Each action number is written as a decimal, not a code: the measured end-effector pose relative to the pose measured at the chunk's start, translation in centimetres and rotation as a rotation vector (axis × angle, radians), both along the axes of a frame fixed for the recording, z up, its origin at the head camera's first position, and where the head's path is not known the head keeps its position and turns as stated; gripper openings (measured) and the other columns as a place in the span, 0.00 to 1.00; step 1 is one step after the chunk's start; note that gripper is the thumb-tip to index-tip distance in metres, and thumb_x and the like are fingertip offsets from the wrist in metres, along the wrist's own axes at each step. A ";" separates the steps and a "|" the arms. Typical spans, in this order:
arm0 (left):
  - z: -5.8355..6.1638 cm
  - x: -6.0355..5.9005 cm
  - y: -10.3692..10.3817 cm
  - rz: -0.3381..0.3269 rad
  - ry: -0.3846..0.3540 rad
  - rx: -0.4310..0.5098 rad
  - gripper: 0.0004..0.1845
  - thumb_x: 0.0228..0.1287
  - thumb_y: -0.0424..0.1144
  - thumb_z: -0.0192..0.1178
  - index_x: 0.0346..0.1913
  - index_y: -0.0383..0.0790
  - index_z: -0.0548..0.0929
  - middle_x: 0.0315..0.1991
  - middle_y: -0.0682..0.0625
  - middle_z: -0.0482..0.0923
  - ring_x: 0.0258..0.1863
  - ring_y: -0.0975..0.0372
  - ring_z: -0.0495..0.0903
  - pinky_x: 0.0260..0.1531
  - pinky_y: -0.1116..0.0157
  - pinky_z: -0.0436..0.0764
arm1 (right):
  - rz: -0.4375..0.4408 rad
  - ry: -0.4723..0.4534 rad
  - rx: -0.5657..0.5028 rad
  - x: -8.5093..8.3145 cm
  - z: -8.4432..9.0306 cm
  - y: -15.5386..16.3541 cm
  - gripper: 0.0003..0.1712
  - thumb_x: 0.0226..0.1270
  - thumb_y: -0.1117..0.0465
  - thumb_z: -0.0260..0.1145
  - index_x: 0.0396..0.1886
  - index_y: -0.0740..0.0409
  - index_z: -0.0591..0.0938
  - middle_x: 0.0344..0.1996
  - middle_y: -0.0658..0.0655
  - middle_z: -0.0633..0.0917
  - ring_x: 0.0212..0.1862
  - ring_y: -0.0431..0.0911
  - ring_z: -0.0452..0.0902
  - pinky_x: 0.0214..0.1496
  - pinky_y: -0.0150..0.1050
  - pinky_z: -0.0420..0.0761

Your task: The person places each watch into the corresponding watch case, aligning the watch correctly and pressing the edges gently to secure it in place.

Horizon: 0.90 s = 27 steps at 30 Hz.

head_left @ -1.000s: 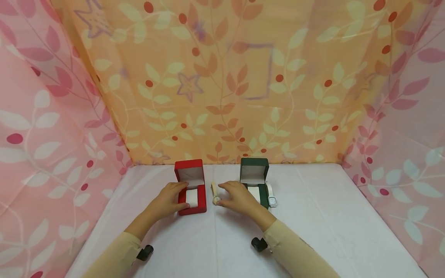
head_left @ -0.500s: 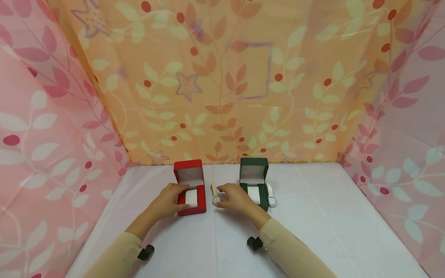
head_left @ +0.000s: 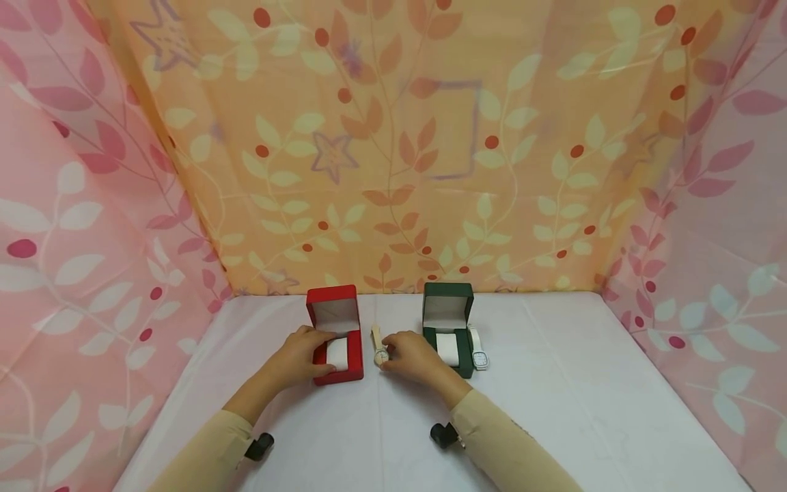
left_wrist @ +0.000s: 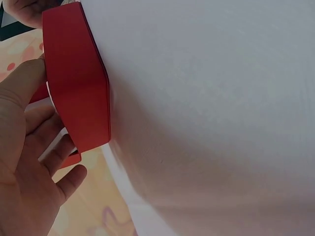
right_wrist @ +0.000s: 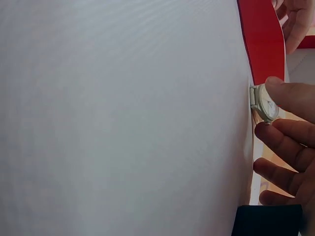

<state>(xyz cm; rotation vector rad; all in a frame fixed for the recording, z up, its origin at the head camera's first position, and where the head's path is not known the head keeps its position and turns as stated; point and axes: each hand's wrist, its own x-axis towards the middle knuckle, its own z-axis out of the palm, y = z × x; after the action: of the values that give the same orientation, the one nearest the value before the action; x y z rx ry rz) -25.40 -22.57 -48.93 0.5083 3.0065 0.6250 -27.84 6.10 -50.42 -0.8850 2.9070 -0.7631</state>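
Head view: left hand [head_left: 299,355] grips the open red box [head_left: 337,342] at its left side; right hand [head_left: 410,353] pinches the watch [head_left: 381,354] lying just right of it. A loose pinch might let the watch slip.

No readable text, label, brand, number or sign is shown in any view. The dial of the cream watch [head_left: 382,354], lying just beside the red box [head_left: 337,342], is too small for markings to be made out, and the dial of the white watch [head_left: 479,358], further from the red box, is likewise illegible.
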 end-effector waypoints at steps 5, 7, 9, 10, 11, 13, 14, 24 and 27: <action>0.1 0.0 0.1 -0.030 0.050 -0.022 0.37 0.52 0.52 0.79 0.66 0.49 0.80 0.58 0.51 0.81 0.56 0.56 0.72 0.60 0.50 0.77 | -0.034 0.002 0.006 -0.1 -0.3 -0.3 0.22 0.56 0.54 0.80 0.49 0.56 0.88 0.31 0.47 0.86 0.34 0.39 0.75 0.40 0.36 0.78; 0.2 0.0 0.2 -0.057 0.091 -0.040 0.37 0.51 0.50 0.80 0.65 0.47 0.80 0.58 0.50 0.81 0.57 0.55 0.73 0.61 0.49 0.76 | -0.046 -0.004 0.002 -0.1 -0.3 -0.4 0.20 0.56 0.55 0.80 0.47 0.56 0.88 0.29 0.46 0.84 0.33 0.39 0.74 0.38 0.35 0.76; 0.2 0.1 0.3 -0.082 0.138 -0.061 0.37 0.51 0.50 0.80 0.64 0.45 0.80 0.59 0.49 0.81 0.58 0.54 0.73 0.61 0.47 0.74 | -0.056 -0.007 -0.002 -0.1 -0.3 -0.4 0.18 0.57 0.55 0.79 0.46 0.55 0.89 0.27 0.45 0.83 0.32 0.38 0.74 0.37 0.35 0.76; 0.2 0.1 0.3 -0.090 0.158 -0.067 0.37 0.51 0.50 0.80 0.64 0.44 0.80 0.59 0.48 0.81 0.58 0.53 0.73 0.62 0.46 0.73 | -0.056 -0.006 -0.005 -0.1 -0.2 -0.4 0.17 0.57 0.56 0.79 0.46 0.55 0.89 0.27 0.45 0.83 0.32 0.39 0.74 0.37 0.35 0.76; 0.2 0.2 0.4 -0.097 0.180 -0.077 0.37 0.51 0.50 0.80 0.64 0.44 0.80 0.59 0.48 0.81 0.59 0.52 0.73 0.62 0.46 0.73 | -0.059 -0.002 -0.004 -0.1 -0.2 -0.3 0.17 0.57 0.56 0.79 0.45 0.55 0.89 0.26 0.44 0.83 0.32 0.38 0.74 0.37 0.35 0.76; 0.1 0.2 0.4 -0.108 0.219 -0.086 0.37 0.51 0.50 0.79 0.64 0.42 0.80 0.59 0.46 0.80 0.60 0.51 0.73 0.62 0.45 0.73 | -0.063 0.005 0.002 0.0 -0.2 -0.3 0.15 0.58 0.56 0.78 0.44 0.55 0.89 0.26 0.43 0.83 0.33 0.38 0.74 0.37 0.35 0.76; 0.0 0.2 0.4 -0.112 0.234 -0.087 0.37 0.51 0.50 0.79 0.64 0.42 0.80 0.59 0.46 0.80 0.60 0.51 0.72 0.63 0.46 0.73 | -0.062 0.008 0.003 0.0 -0.2 -0.3 0.14 0.58 0.57 0.78 0.43 0.54 0.89 0.26 0.43 0.83 0.33 0.38 0.74 0.37 0.35 0.76; -0.2 0.7 0.3 -0.156 0.414 -0.091 0.39 0.47 0.49 0.82 0.62 0.38 0.80 0.57 0.45 0.77 0.59 0.51 0.71 0.62 0.48 0.73 | -0.051 -0.044 -0.048 0.2 0.4 -0.5 0.06 0.60 0.60 0.76 0.37 0.53 0.88 0.29 0.45 0.86 0.34 0.37 0.77 0.41 0.35 0.80; -0.2 0.8 0.3 -0.167 0.459 -0.119 0.38 0.47 0.49 0.81 0.61 0.38 0.80 0.57 0.45 0.76 0.59 0.51 0.71 0.63 0.48 0.72 | -0.049 -0.074 -0.092 0.4 0.3 -0.5 0.05 0.62 0.61 0.74 0.37 0.53 0.87 0.29 0.44 0.85 0.34 0.37 0.76 0.40 0.34 0.79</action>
<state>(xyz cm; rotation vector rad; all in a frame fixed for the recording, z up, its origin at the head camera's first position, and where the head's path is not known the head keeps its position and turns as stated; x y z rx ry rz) -24.57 -22.26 -49.17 1.0062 3.3352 0.3528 -27.45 5.59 -50.07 -0.7773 2.8595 -0.9189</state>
